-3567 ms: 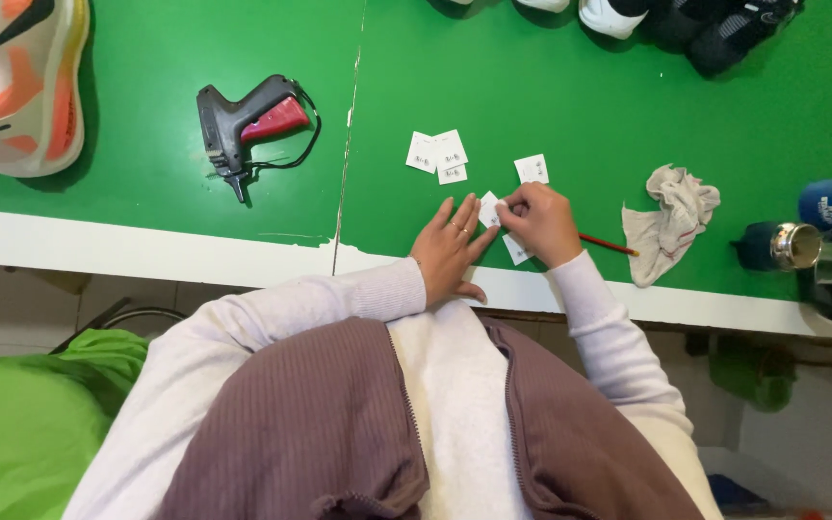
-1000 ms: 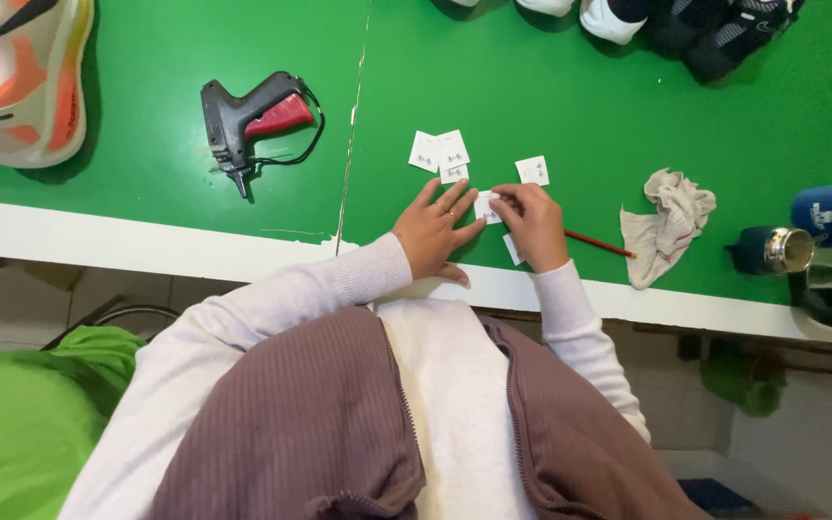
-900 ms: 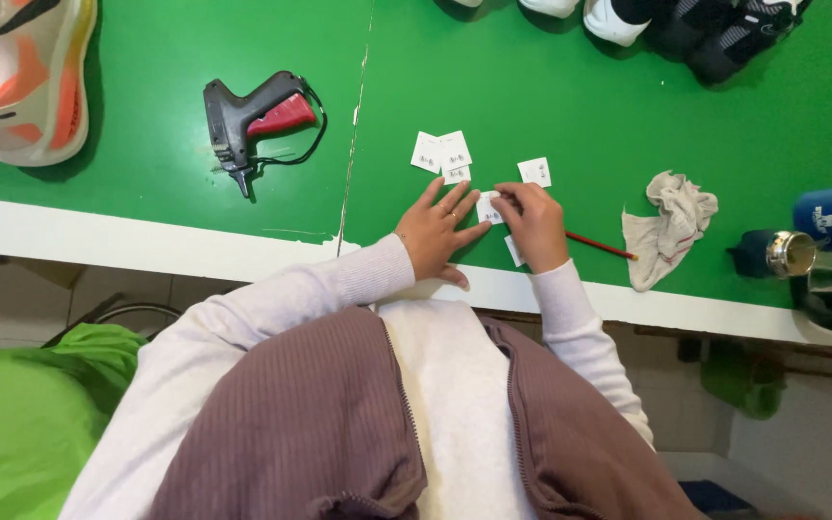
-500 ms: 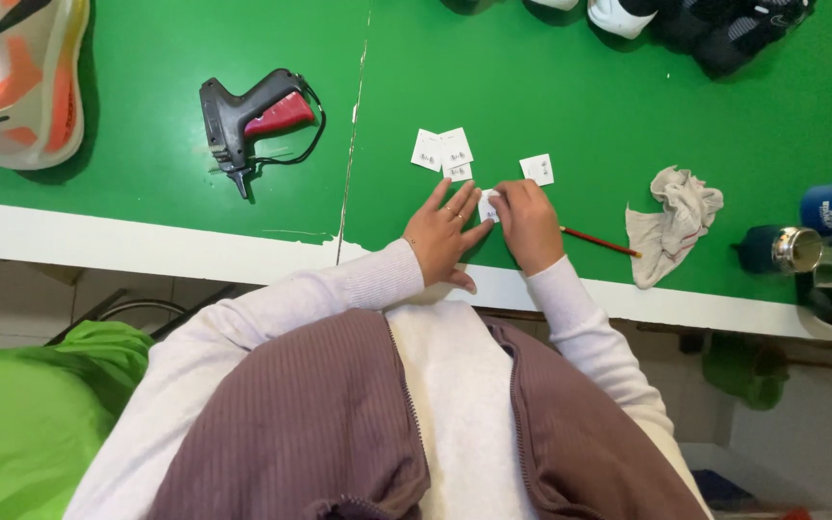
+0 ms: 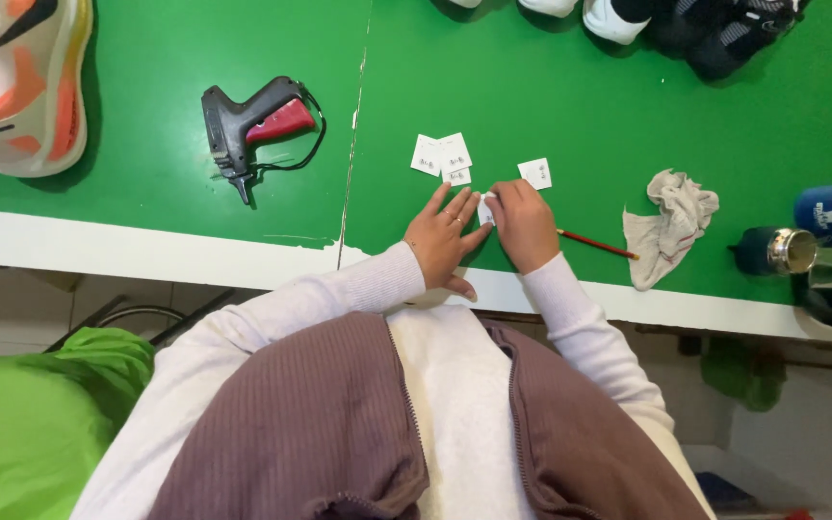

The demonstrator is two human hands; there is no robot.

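fingers of the right hand [image 5: 525,226] are closing in a pinching grip on a small white tag [image 5: 485,209], a red pencil [image 5: 597,245] jutting out beside. the left hand [image 5: 443,238] is lying open, fingertips touching that tag on the green desk [image 5: 570,87]; similar tags [image 5: 445,157] are lying just beyond.

Left hand [image 5: 443,236] flat, right hand [image 5: 524,224] curled beside it

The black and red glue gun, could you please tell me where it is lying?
The black and red glue gun lies on the green table, left of the small white paper tags.
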